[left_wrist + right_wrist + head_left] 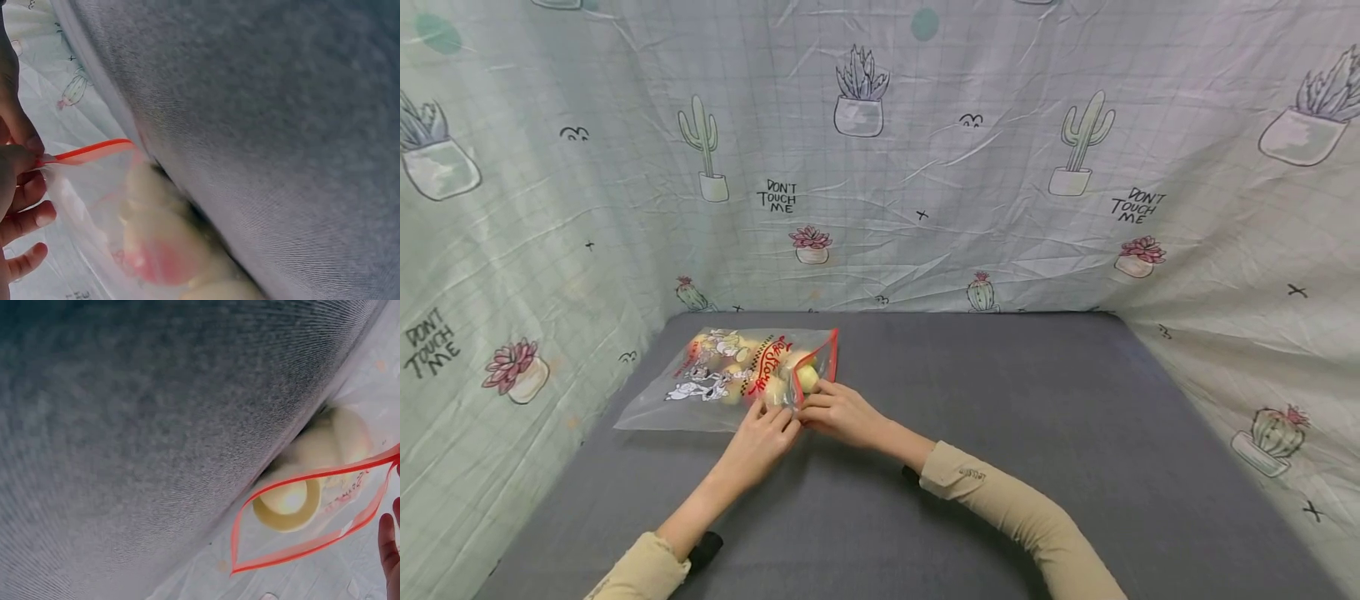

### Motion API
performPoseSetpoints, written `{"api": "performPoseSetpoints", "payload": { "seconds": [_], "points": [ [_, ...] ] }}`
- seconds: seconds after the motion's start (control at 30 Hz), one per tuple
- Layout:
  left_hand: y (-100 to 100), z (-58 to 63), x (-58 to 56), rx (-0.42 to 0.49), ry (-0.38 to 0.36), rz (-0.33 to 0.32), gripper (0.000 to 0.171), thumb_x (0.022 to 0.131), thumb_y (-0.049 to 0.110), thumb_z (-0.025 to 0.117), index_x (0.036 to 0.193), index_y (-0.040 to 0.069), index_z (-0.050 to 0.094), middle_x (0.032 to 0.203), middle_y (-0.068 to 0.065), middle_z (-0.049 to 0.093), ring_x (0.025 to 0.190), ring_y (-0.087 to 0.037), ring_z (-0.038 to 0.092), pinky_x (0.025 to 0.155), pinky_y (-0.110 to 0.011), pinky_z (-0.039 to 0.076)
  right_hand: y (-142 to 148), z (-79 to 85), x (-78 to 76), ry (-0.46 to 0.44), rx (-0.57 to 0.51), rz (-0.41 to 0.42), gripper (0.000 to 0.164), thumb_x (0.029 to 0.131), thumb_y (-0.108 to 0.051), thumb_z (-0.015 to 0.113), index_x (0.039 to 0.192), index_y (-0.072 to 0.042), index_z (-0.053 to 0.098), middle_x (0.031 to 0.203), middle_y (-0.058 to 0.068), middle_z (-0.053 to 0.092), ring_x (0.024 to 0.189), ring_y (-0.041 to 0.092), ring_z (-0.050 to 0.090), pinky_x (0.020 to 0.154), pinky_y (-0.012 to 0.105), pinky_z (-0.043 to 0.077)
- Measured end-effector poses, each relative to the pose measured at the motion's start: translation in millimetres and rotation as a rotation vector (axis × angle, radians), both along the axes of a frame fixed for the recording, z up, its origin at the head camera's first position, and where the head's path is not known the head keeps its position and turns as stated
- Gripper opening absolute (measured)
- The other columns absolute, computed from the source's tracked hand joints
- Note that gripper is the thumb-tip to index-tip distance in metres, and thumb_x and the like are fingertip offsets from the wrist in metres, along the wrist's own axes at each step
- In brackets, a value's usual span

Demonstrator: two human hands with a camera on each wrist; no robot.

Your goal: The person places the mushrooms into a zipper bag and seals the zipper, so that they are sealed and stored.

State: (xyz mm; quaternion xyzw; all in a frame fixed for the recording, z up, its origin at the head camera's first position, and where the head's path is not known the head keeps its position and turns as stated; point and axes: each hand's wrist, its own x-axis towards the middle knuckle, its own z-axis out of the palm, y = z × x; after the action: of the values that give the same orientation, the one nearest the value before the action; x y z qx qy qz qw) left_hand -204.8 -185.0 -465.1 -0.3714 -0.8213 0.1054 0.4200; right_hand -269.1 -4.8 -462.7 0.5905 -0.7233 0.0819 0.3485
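Observation:
A clear plastic zip bag [651, 408] with cartoon print and a red zip strip [833, 354] lies at the left of the table. Round yellowish and reddish fruits, kind unclear, fill it; a pale one [807, 379] sits at the mouth. My left hand [762, 440] pinches the near corner of the mouth. Close beside it, my right hand [847, 414] pinches the same end of the strip. In the left wrist view, fingertips meet on the strip's end [94, 150]. The right wrist view shows the mouth gaping between two red edges [300, 553], a fruit [284, 503] inside.
The grey table [1000, 400] reaches to the right of the bag and in front of it. A cactus-printed cloth [925, 167] hangs behind the table and along both sides. Dark bands [703, 552] show under the wrists.

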Motion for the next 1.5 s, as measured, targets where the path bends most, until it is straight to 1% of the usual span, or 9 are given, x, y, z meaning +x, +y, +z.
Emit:
{"api": "performPoseSetpoints", "payload": {
  "seconds": [0.1, 0.13, 0.23, 0.37, 0.43, 0.77, 0.97, 1.1, 1.5],
  "points": [
    [1.9, 1.7, 2.0, -0.021, -0.013, 0.030, 0.021, 0.078, 0.013, 0.039, 0.073, 0.006, 0.058, 0.074, -0.006, 0.056, 0.070, -0.022, 0.055, 0.074, -0.045, 0.043, -1.7, 0.3, 1.8, -0.008, -0.006, -0.031, 0.013, 0.081, -0.025, 0.063, 0.092, -0.020, 0.069, 0.091, -0.011, 0.066, 0.087, 0.009, 0.052, 0.081, 0.019, 0.040],
    [2.4, 2.3, 2.6, -0.027, -0.016, 0.037, 0.019, 0.077, 0.013, 0.041, 0.073, 0.006, 0.058, 0.074, -0.006, 0.057, 0.070, -0.022, 0.055, 0.075, -0.045, 0.043, -2.5, 0.2, 2.4, -0.012, -0.007, -0.043, 0.012, 0.081, -0.025, 0.063, 0.091, -0.021, 0.069, 0.090, -0.011, 0.066, 0.087, 0.009, 0.051, 0.080, 0.019, 0.040],
    [3.0, 2.4, 3.4, -0.036, -0.016, 0.052, 0.015, 0.075, 0.012, 0.045, 0.073, 0.006, 0.059, 0.075, -0.006, 0.057, 0.071, -0.022, 0.055, 0.076, -0.045, 0.043, -4.4, -0.8, 3.5, -0.018, -0.010, -0.077, 0.010, 0.081, -0.025, 0.064, 0.089, -0.022, 0.068, 0.088, -0.011, 0.065, 0.085, 0.009, 0.050, 0.077, 0.019, 0.040],
    [1.7, 0.3, 2.5, -0.026, -0.012, 0.050, 0.008, 0.074, 0.013, 0.054, 0.074, 0.007, 0.060, 0.077, -0.006, 0.057, 0.071, -0.021, 0.055, 0.073, -0.042, 0.040, -5.2, -1.4, 5.2, -0.027, -0.003, -0.117, 0.010, 0.080, -0.025, 0.065, 0.089, -0.023, 0.068, 0.087, -0.009, 0.063, 0.083, 0.009, 0.049, 0.073, 0.020, 0.041],
    [1.2, -0.5, 1.6, -0.019, -0.008, 0.044, 0.008, 0.074, 0.013, 0.055, 0.075, 0.007, 0.060, 0.077, -0.006, 0.058, 0.072, -0.021, 0.055, 0.072, -0.040, 0.039, -5.2, -1.3, 5.5, -0.036, 0.003, -0.131, 0.010, 0.080, -0.025, 0.064, 0.090, -0.024, 0.067, 0.088, -0.008, 0.061, 0.083, 0.009, 0.048, 0.072, 0.020, 0.040],
    [0.7, 0.5, 0.6, -0.013, 0.014, 0.034, 0.011, 0.075, 0.012, 0.051, 0.075, 0.007, 0.060, 0.079, -0.005, 0.058, 0.072, -0.021, 0.053, 0.070, -0.040, 0.039, -6.2, -2.5, 1.6, -0.024, 0.002, -0.147, 0.009, 0.079, -0.029, 0.064, 0.087, -0.024, 0.066, 0.089, -0.007, 0.060, 0.082, 0.011, 0.048, 0.071, 0.021, 0.040],
    [1.5, 1.1, 1.3, -0.012, 0.034, 0.040, 0.018, 0.076, 0.012, 0.043, 0.075, 0.007, 0.061, 0.078, -0.006, 0.057, 0.071, -0.021, 0.054, 0.071, -0.041, 0.041, -6.7, -3.9, -1.2, -0.005, 0.001, -0.159, 0.012, 0.078, -0.029, 0.066, 0.089, -0.024, 0.067, 0.088, -0.007, 0.060, 0.083, 0.010, 0.048, 0.070, 0.021, 0.041],
    [1.5, 1.6, 1.3, -0.017, 0.044, 0.042, 0.020, 0.076, 0.012, 0.042, 0.075, 0.007, 0.061, 0.078, -0.007, 0.058, 0.071, -0.021, 0.055, 0.072, -0.041, 0.040, -6.8, -4.4, -3.7, 0.009, -0.005, -0.173, 0.015, 0.077, -0.030, 0.067, 0.091, -0.025, 0.067, 0.089, -0.007, 0.060, 0.084, 0.011, 0.049, 0.069, 0.022, 0.042],
    [0.4, 6.5, 4.2, -0.035, 0.041, 0.055, 0.024, 0.079, 0.011, 0.037, 0.073, 0.008, 0.060, 0.080, -0.006, 0.058, 0.074, -0.021, 0.052, 0.072, -0.041, 0.039, -8.0, -5.0, -9.9, 0.013, 0.001, -0.202, 0.013, 0.080, -0.031, 0.063, 0.092, -0.029, 0.066, 0.090, -0.008, 0.059, 0.084, 0.010, 0.048, 0.066, 0.023, 0.038]
  ]
}}
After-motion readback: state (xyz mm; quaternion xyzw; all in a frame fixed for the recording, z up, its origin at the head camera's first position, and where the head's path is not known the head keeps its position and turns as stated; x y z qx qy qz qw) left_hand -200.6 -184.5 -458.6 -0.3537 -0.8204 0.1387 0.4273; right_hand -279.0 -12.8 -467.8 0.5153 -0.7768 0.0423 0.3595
